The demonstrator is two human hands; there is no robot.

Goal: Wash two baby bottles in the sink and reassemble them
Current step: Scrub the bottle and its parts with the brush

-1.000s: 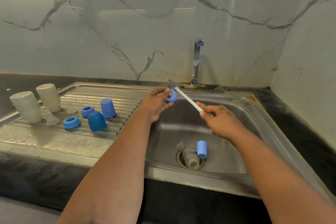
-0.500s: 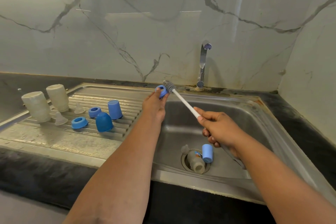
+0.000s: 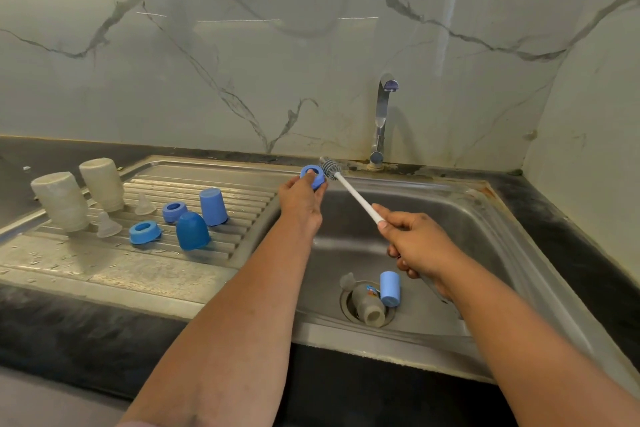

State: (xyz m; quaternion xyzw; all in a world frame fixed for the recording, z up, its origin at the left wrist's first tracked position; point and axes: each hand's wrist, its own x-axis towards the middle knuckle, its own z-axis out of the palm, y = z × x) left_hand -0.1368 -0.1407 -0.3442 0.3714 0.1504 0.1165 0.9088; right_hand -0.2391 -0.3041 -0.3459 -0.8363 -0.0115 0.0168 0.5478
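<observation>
My left hand (image 3: 299, 199) pinches a blue ring (image 3: 312, 176) over the sink's (image 3: 502, 218) far left edge; my right hand (image 3: 417, 244) grips the brush (image 3: 349, 189) beside it.

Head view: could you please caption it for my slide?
Left hand holds a blue bottle ring beside the brush gripped by the right hand, above the sink.

Blue collar ring (image 3: 312, 176) held above the sink's back rim, brush (image 3: 331, 169) bristles just beside it
</observation>
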